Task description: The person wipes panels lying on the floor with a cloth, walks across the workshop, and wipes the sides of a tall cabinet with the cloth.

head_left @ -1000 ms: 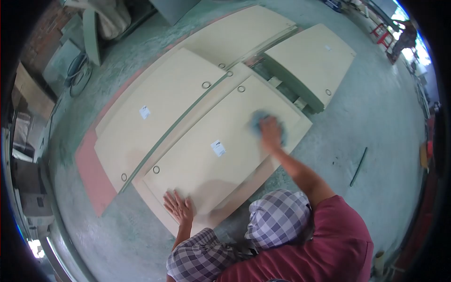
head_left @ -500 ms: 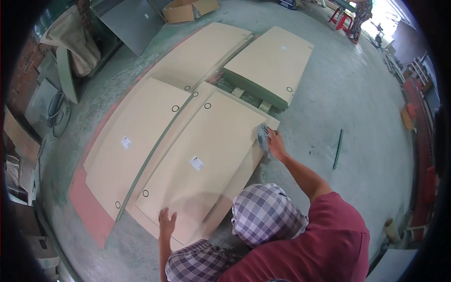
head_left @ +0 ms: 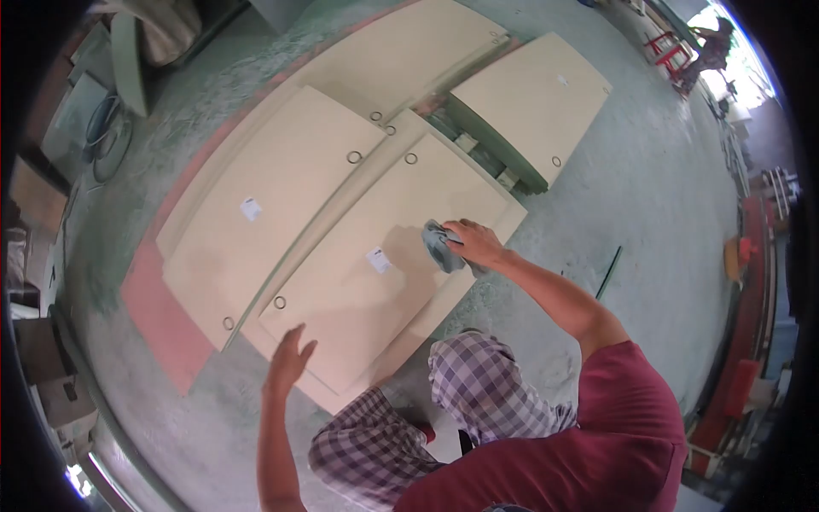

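Note:
My right hand [head_left: 472, 241] is closed around a crumpled grey-blue cloth [head_left: 442, 247], which lies against the top of a beige board [head_left: 375, 320] near its right side. A white label [head_left: 378, 260] and dark ring marks [head_left: 280, 303] show on this board. Over the board's lower left edge, my left hand [head_left: 292, 358] is open with thumb and fingers apart, holding nothing. Whether it touches the board I cannot tell. Another labelled beige board [head_left: 290, 188] lies alongside to the left.
Further beige boards [head_left: 401, 51] lie behind, and a thick stack of them [head_left: 533, 102] stands at the back right. Reddish sheeting [head_left: 162, 320] shows under the left side. A thin dark strip [head_left: 609, 271] lies on the floor. Far off, a person [head_left: 710, 55] is near a red stool [head_left: 668, 53].
My right hand has drawn the cloth inward from the board's far right corner. My left hand has shifted left toward the board's edge. The whole view has shifted, with the boards higher in it.

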Tool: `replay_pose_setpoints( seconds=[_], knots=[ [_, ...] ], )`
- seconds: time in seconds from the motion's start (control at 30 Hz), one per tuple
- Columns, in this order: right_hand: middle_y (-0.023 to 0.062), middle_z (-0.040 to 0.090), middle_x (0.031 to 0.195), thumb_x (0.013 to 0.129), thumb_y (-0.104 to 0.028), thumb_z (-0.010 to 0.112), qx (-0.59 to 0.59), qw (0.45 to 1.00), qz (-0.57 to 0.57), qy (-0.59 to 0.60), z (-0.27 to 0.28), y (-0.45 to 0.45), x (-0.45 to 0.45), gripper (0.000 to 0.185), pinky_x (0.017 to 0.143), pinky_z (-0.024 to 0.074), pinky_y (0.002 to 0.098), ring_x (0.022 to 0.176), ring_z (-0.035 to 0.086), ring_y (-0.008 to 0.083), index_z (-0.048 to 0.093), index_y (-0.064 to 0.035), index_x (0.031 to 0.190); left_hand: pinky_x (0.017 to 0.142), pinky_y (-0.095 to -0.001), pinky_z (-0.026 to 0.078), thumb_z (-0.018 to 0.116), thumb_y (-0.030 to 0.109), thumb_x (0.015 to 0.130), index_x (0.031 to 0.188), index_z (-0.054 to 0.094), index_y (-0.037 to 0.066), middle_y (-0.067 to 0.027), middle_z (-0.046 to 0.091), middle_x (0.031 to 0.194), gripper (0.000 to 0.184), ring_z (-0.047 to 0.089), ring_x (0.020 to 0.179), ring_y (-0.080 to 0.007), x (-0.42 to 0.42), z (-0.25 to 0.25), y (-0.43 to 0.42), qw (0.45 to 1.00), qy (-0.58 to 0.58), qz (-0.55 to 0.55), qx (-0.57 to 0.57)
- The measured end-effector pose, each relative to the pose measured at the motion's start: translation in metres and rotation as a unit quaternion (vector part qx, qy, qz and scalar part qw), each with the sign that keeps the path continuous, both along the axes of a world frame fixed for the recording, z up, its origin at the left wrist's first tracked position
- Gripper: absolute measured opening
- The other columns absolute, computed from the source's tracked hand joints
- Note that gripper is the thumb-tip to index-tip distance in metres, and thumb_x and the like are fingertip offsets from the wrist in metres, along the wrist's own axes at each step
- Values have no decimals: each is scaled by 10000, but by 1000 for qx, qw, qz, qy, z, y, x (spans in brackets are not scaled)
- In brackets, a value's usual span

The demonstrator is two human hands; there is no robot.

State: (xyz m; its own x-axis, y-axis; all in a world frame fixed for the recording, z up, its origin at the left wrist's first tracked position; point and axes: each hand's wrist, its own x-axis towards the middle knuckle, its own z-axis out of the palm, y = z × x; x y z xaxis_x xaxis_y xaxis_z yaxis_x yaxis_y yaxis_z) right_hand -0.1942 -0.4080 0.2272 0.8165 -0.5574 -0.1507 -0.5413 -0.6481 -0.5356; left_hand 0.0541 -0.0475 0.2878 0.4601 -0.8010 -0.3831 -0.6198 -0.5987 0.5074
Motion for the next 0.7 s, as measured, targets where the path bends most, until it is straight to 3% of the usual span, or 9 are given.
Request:
replay_pose_setpoints(
  seconds=[0.1, 0.3, 0.33, 0.4, 0.43, 0.5, 0.57, 0.67, 0.7],
  knots=[
    [116, 557, 1006, 793, -250, 542, -6, 1000, -20, -4, 35, 13, -18, 352, 766, 451, 391, 925, 549, 294, 485, -136, 1121, 911, -385, 374, 535, 291, 836, 1190, 444, 6, -213, 480, 1168, 464, 444, 1102, -345, -24, 8, 59, 999, 10, 34, 28],
    [102, 557, 1073, 775, -262, 550, 6, 967, -168, 193, 108, 46, -87, 392, 874, 337, 449, 1019, 511, 274, 499, -129, 1140, 890, -412, 385, 508, 362, 832, 1134, 489, -24, -237, 527, 1099, 491, 484, 1052, -372, -73, 13, 248, 957, 98, 197, 188],
    [102, 555, 1081, 772, -275, 553, 10, 957, -199, 211, 123, 53, -103, 403, 884, 318, 459, 1033, 503, 269, 499, -129, 1143, 868, -423, 395, 497, 367, 833, 1113, 502, -21, -246, 539, 1063, 478, 501, 1017, -381, -86, 2, 291, 972, 53, 183, 136],
    [103, 558, 1084, 767, -296, 548, 10, 937, -253, 242, 158, 68, -133, 420, 881, 322, 457, 1031, 509, 260, 493, -138, 1152, 601, -364, 486, 521, 413, 815, 1022, 568, 50, -126, 608, 809, 420, 607, 680, -216, -98, -15, 366, 935, 126, 261, 206],
    [103, 563, 1078, 766, -305, 540, 5, 926, -273, 261, 177, 76, -146, 425, 869, 345, 446, 1015, 524, 257, 488, -149, 1158, 484, -321, 465, 535, 403, 813, 1006, 576, 63, -85, 587, 703, 393, 576, 558, -161, -106, 7, 377, 894, 203, 334, 219],
    [113, 568, 1064, 758, -302, 542, 18, 923, -294, 249, 213, 90, -171, 426, 852, 368, 432, 1003, 528, 274, 494, -140, 1148, 447, -292, 438, 518, 369, 832, 992, 585, 78, -49, 565, 654, 339, 544, 521, -152, -117, 66, 377, 848, 242, 404, 243],
    [122, 573, 1051, 750, -298, 544, 39, 924, -280, 258, 249, 103, -185, 426, 835, 392, 418, 992, 532, 292, 501, -131, 1139, 431, -290, 414, 479, 340, 855, 990, 590, 100, -21, 545, 661, 297, 498, 493, -136, -101, 82, 389, 861, 322, 349, 181],
    [154, 586, 1011, 745, -285, 559, 56, 916, -299, 260, 297, 121, -203, 404, 785, 429, 406, 963, 536, 334, 519, -106, 1106, 509, -317, 401, 450, 329, 859, 926, 585, 86, -33, 523, 662, 286, 469, 569, -133, -84, 96, 350, 924, 195, 297, 143],
    [170, 591, 986, 741, -283, 555, 38, 927, -299, 225, 303, 129, -214, 397, 770, 433, 415, 940, 545, 344, 524, -94, 1089, 735, -414, 435, 482, 323, 837, 929, 568, -1, -215, 577, 901, 347, 541, 870, -380, -75, 139, 306, 928, 191, 314, 58]
  ],
)
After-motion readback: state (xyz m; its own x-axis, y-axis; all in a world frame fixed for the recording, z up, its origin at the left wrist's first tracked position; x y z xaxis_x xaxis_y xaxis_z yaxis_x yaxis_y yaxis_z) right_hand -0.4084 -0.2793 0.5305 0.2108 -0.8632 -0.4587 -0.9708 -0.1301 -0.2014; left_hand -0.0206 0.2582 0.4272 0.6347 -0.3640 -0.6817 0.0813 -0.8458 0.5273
